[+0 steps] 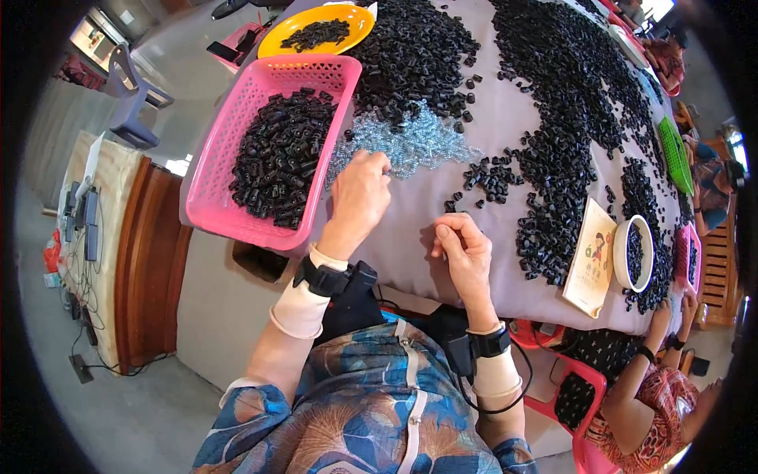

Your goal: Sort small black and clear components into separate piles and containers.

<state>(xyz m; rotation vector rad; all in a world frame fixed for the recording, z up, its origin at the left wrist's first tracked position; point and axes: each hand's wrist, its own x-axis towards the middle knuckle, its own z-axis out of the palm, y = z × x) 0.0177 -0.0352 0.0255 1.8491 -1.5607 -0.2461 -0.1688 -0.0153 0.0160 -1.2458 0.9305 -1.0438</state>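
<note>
The left hand [359, 197] is reaching forward onto the cloth [505, 110], its fingertips touching the near edge of the springs [410, 142], a pale blue heap of small metal coils. Its fingers are curled together, back of the hand up; whether they are pinching a spring I cannot tell. The heap is lying just right of the pink basket [213, 174], between it and the scattered black parts [568, 95].

The right hand [462, 249] is hovering nearer the table edge, right of the basket and well apart from it. Its fingers are bent in and the thumb is pressing toward them, closed around something too small to make out. A small clump of black parts [491, 180] is lying just beyond it.

The basket is overhanging the table's left side and holding a mound of the same black parts. Beyond the basket an orange plate [316, 28] is carrying a few more. Far right of the basket, a booklet [591, 257] and a white bowl [632, 253] are sitting side by side near the table edge, where another person's hand [657, 316] is resting. Both wrists are wearing black straps over pale sleeves.
</note>
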